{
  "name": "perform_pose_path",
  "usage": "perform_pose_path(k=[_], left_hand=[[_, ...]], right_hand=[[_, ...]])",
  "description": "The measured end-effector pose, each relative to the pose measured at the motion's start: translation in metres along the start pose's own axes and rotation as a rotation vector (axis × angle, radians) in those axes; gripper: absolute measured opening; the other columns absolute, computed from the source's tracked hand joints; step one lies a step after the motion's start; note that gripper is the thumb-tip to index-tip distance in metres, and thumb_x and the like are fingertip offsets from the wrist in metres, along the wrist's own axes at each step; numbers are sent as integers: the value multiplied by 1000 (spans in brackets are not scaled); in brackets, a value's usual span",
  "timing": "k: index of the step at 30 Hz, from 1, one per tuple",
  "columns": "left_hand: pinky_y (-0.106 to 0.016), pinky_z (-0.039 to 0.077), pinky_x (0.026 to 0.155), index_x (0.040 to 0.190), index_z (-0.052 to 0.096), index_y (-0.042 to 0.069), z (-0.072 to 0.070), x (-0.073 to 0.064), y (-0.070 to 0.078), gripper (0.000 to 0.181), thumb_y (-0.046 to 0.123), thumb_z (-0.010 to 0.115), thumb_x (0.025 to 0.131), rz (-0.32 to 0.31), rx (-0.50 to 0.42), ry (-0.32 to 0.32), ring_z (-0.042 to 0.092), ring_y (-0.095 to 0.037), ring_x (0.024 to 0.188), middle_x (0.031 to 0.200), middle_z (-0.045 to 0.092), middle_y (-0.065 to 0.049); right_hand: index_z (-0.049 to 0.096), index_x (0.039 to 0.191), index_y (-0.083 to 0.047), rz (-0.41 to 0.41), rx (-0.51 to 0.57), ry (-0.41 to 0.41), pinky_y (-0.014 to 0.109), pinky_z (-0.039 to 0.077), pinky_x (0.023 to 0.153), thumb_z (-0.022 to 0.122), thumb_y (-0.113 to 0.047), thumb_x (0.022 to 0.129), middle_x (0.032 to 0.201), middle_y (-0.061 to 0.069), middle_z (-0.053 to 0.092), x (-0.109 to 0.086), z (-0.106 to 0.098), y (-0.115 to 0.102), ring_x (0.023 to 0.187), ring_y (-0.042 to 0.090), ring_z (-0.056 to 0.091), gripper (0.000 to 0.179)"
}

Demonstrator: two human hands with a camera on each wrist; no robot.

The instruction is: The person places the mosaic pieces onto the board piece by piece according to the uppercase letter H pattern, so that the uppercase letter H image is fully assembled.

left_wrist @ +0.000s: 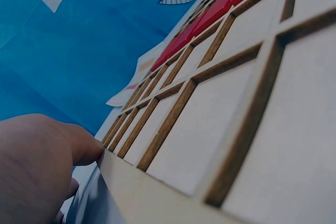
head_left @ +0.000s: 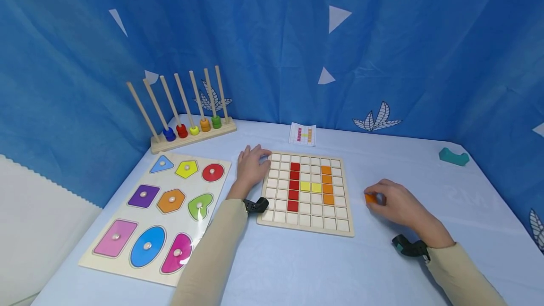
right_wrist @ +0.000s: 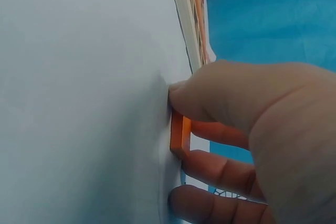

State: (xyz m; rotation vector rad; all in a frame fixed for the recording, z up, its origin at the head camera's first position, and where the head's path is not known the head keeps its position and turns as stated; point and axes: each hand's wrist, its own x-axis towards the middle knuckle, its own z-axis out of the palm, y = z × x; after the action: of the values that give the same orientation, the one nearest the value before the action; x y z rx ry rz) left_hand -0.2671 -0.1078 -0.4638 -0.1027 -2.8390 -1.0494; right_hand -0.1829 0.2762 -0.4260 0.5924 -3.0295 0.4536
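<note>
A wooden grid board [head_left: 306, 228] lies flat, bearing a column of red tiles [head_left: 293, 188], two yellow tiles [head_left: 310, 187] and a column of three orange tiles [head_left: 327, 188]. My left hand [head_left: 253, 166] rests at the board's upper left corner; in the left wrist view its thumb [left_wrist: 86, 142] touches the frame's edge. Right of the board, my right hand [head_left: 395, 202] pinches another orange tile [right_wrist: 180, 132] between thumb and fingers, close over the tablecloth. Behind the board lies a small pattern card [head_left: 302, 134] showing a similar red, yellow and orange figure.
On the left lies a shape puzzle board [head_left: 155, 216] with several knobbed pieces. Behind it stands a wooden peg rack [head_left: 193, 138] with coloured rings. A teal block [head_left: 453, 157] sits at the far right. Blue curtain [head_left: 272, 41] closes off the back of the table.
</note>
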Motion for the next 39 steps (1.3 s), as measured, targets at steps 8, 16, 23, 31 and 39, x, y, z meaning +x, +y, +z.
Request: perform_pose_path(k=[8, 16, 23, 31, 39], left_hand=[[-60, 13, 128, 129, 70, 14, -1, 0, 1, 35, 23, 55, 98, -2, 8, -7, 23, -46, 155, 158, 46, -17], [-60, 13, 128, 129, 70, 13, -1, -1, 0, 36, 23, 55, 98, -4, 3, -5, 23, -46, 155, 158, 46, -17], [-59, 12, 129, 130, 69, 13, 0, 0, 0, 37, 23, 55, 98, -3, 2, -11, 23, -45, 156, 159, 46, -17], [-61, 14, 127, 127, 70, 10, -1, -3, 2, 37, 21, 55, 96, 9, -23, 11, 24, -49, 154, 157, 47, -21], [-60, 12, 128, 129, 70, 13, 2, 0, -2, 36, 23, 56, 97, 3, -6, -2, 23, -46, 155, 158, 46, -18]], right_hand=[[78, 104, -6, -13, -3, 11, 22, 43, 58, 84, -12, 80, 91, 2, 68, 0, 1, 1, 74, 12, 49, 26], [78, 103, -7, -5, 3, -4, 23, 45, 59, 84, -13, 80, 87, -1, 66, 1, 0, 0, 75, 12, 50, 24], [78, 103, -8, 18, -1, -13, 23, 46, 61, 84, -15, 81, 86, -1, 65, 1, 2, 0, 76, 12, 51, 24], [77, 101, -8, 15, 10, -9, 23, 44, 59, 84, -16, 81, 84, -2, 64, 1, 2, 0, 74, 11, 50, 22], [77, 101, -8, 21, 22, -18, 22, 44, 58, 83, -17, 82, 83, -2, 64, 1, 2, -1, 72, 11, 50, 22]])
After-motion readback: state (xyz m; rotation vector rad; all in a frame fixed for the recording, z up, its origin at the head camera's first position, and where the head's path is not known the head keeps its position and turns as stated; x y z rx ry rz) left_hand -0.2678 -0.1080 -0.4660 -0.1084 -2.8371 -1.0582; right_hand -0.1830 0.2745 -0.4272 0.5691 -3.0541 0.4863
